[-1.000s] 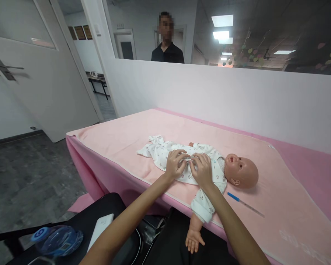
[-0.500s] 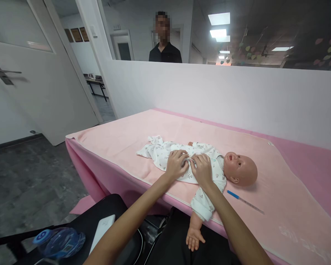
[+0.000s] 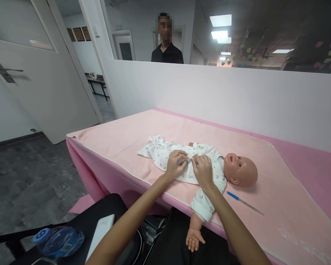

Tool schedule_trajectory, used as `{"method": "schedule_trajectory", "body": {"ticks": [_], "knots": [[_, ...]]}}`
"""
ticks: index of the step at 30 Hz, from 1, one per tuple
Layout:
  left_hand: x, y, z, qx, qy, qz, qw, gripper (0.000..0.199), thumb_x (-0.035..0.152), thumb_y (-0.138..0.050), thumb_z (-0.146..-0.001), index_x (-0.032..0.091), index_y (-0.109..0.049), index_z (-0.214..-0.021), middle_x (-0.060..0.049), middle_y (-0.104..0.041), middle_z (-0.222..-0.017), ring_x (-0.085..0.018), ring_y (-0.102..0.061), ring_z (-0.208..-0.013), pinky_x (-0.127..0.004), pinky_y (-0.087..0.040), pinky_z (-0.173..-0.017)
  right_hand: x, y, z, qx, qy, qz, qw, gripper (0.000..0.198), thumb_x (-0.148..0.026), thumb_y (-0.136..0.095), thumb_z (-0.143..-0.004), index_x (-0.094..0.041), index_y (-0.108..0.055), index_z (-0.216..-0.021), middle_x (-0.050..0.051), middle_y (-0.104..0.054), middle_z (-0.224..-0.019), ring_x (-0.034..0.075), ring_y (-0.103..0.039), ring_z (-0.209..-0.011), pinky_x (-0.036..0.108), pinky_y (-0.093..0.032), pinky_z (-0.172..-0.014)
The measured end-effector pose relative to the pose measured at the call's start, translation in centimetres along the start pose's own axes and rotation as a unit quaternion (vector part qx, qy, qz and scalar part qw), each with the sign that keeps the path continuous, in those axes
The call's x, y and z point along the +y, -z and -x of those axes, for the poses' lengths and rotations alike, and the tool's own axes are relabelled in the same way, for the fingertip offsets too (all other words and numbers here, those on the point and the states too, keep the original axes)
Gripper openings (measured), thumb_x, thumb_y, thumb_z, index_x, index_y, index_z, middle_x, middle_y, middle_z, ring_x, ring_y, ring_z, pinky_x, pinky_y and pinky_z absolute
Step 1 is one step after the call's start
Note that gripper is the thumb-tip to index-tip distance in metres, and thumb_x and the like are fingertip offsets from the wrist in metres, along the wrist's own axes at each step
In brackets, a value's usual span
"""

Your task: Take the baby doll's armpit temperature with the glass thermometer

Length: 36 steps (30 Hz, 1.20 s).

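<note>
A baby doll (image 3: 240, 170) lies on its back across the table, its head to the right and its mouth open. It wears a white printed baby outfit (image 3: 163, 154). Over its middle, my left hand (image 3: 176, 164) pinches one part of a thin white tie (image 3: 190, 158). The fingers of my right hand (image 3: 202, 168) are closed on the tie's other side, close by. A short stretch of the tie shows between both hands; its ends are hidden by my fingers. One doll arm (image 3: 195, 232) hangs over the table's near edge below my right forearm.
A blue-capped thermometer-like stick (image 3: 245, 203) lies right of the doll on the pink cloth (image 3: 112, 136). A black chair at lower left carries a water bottle (image 3: 62, 241) and a white flat device (image 3: 100, 235). Behind the low wall, a person (image 3: 167, 51) appears in the glass.
My hands have moved very slightly apart, and more of the white tie shows between them. The doll stays in place; the view has shifted a little.
</note>
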<state>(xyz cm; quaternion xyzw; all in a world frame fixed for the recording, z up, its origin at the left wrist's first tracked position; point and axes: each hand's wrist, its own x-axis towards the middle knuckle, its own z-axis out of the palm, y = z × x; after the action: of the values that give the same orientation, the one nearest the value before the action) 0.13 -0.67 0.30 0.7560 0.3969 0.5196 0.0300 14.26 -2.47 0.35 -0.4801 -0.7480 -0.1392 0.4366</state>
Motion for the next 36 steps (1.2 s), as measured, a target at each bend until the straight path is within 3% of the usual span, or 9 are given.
{"method": "schedule_trajectory", "body": {"ticks": [7,16,24,30,36], "knots": [[-0.35,0.20,0.04,-0.034,-0.022,0.002,0.999,0.003,0.020,-0.054,-0.076,0.021,-0.057,-0.074,-0.003,-0.060,-0.091,-0.017,-0.053,-0.089,-0.035,-0.040,-0.082,-0.11,0.08,0.03,-0.001,-0.010,-0.014,1.000,0.014,-0.018,-0.045,-0.086,-0.019,-0.056,-0.078,0.002,-0.062,-0.076,0.016,-0.053,-0.077,0.032,-0.037,-0.080],[-0.09,0.38,0.19,-0.079,-0.028,0.005,0.996,0.019,0.030,-0.042,-0.084,0.020,-0.048,-0.069,-0.005,-0.059,-0.081,-0.017,-0.051,-0.079,-0.034,-0.040,-0.076,-0.23,0.35,-0.04,0.013,-0.020,-0.035,0.999,0.014,-0.017,-0.044,-0.084,-0.020,-0.056,-0.077,0.002,-0.061,-0.075,0.016,-0.053,-0.075,0.032,-0.038,-0.077],[-0.28,0.22,0.05,0.013,0.002,-0.056,0.998,0.041,0.038,-0.043,-0.084,0.020,-0.033,-0.049,0.002,-0.038,-0.047,-0.013,-0.040,-0.053,-0.031,-0.038,-0.063,-0.06,0.29,0.02,0.016,-0.042,-0.013,0.999,0.014,-0.020,-0.046,-0.083,-0.019,-0.054,-0.071,0.003,-0.058,-0.069,0.018,-0.050,-0.072,0.031,-0.037,-0.072],[-0.52,0.44,0.06,0.043,0.040,-0.063,0.996,0.034,0.038,-0.047,-0.082,0.020,-0.042,-0.054,0.002,-0.049,-0.051,-0.013,-0.045,-0.055,-0.029,-0.037,-0.061,0.04,0.16,0.01,0.026,-0.061,0.014,0.998,0.011,-0.018,-0.047,-0.081,-0.019,-0.055,-0.073,0.003,-0.059,-0.071,0.018,-0.050,-0.073,0.031,-0.037,-0.072],[-0.84,0.31,-0.06,0.061,0.096,-0.140,0.984,0.020,0.034,-0.053,-0.078,0.020,-0.049,-0.064,0.003,-0.054,-0.056,-0.014,-0.048,-0.056,-0.031,-0.036,-0.068,0.04,0.34,-0.01,0.036,-0.089,0.020,0.995,0.016,-0.010,-0.046,-0.077,-0.018,-0.059,-0.083,0.004,-0.060,-0.078,0.018,-0.051,-0.077,0.031,-0.038,-0.072]]}}
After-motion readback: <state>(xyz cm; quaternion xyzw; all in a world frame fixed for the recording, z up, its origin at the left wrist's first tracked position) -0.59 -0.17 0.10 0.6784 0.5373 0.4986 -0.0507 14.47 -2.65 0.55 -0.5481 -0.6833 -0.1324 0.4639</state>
